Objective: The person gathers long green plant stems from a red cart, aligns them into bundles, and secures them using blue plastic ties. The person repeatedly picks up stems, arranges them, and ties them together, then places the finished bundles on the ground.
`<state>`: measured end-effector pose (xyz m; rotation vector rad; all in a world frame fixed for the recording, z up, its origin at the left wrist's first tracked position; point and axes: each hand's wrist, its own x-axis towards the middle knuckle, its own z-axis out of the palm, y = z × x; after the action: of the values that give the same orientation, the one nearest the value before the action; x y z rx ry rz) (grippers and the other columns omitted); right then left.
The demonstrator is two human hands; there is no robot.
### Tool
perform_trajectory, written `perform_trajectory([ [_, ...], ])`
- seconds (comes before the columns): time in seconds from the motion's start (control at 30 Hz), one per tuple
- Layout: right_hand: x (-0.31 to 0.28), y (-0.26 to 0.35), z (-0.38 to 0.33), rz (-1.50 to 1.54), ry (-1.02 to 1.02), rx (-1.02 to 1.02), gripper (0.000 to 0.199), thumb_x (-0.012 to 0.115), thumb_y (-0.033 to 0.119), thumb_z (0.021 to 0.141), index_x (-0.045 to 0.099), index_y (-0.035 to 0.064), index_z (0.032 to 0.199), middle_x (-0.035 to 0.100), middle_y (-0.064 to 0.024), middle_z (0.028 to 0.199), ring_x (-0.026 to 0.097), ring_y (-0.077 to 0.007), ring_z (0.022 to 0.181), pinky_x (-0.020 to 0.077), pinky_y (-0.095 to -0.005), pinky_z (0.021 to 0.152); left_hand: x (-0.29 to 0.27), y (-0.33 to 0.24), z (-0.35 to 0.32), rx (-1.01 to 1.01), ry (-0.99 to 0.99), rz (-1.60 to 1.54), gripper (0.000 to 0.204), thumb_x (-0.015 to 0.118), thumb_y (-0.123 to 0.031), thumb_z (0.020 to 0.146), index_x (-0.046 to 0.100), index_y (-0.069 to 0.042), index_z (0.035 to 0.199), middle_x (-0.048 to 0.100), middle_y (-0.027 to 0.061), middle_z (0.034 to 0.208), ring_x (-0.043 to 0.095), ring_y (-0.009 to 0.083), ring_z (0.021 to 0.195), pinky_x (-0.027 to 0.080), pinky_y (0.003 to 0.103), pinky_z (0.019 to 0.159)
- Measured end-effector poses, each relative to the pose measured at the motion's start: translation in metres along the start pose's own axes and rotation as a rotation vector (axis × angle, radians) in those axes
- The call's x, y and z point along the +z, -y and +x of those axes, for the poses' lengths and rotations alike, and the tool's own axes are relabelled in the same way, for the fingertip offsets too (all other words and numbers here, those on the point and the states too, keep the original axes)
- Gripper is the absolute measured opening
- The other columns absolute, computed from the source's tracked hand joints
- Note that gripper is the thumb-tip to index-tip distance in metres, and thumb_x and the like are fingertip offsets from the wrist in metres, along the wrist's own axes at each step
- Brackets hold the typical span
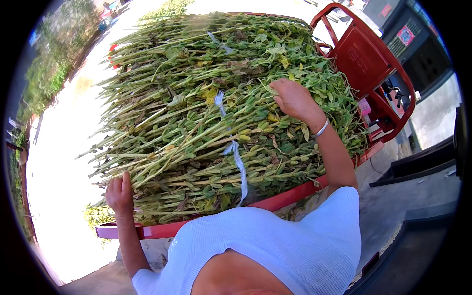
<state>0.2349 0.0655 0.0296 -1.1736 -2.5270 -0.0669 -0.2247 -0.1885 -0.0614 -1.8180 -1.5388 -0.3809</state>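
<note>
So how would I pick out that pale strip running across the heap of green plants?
Start at the red cart, piled high with a heap of leafy green stalks. Between the left hand at its lower edge and the right hand on top, a pale strip runs over the heap. It is the only whitish, ribbon-like band among green stems and leaves.

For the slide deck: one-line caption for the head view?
Left hand and right hand grip a tied stack of green plant stalks on a red cart.

Plant bundles (216, 113) piled on cart bed (290, 195); left hand (119, 194) at near-left end, right hand (293, 99) on top right.
</note>
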Motion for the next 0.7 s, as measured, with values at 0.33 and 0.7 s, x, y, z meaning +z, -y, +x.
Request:
perform_trajectory([
  [0.33,-0.006,0.066,-0.027,0.003,-0.012,-0.187,0.012,0.062,0.009,0.079,0.051,0.0075,0.083,0.052,-0.0087,0.075,0.06,-0.0299,0.067,0.047,-0.0393,0.053,0.003,-0.001,-0.006,-0.044,0.043,-0.046,0.043,0.061,0.007,0.068,0.065,-0.007,0.108,0.049,0.0048,0.071,0.052,0.0225,0.063,0.044,0.036,0.051],
  [0.7,-0.134,0.059,-0.21,0.273,0.094,0.511,0.023,0.076,0.009,0.073,0.066,0.0017,0.092,0.065,-0.0149,0.08,0.065,-0.0329,0.073,0.0484,-0.0399,0.064,-0.018,0.01,0.01,-0.026,0.005,0.039,0.032,0.064,0.001,0.076,0.067,-0.006,0.107,0.054,0.0041,0.072,0.054,0.0195,0.062,0.045,0.033,0.053],
])
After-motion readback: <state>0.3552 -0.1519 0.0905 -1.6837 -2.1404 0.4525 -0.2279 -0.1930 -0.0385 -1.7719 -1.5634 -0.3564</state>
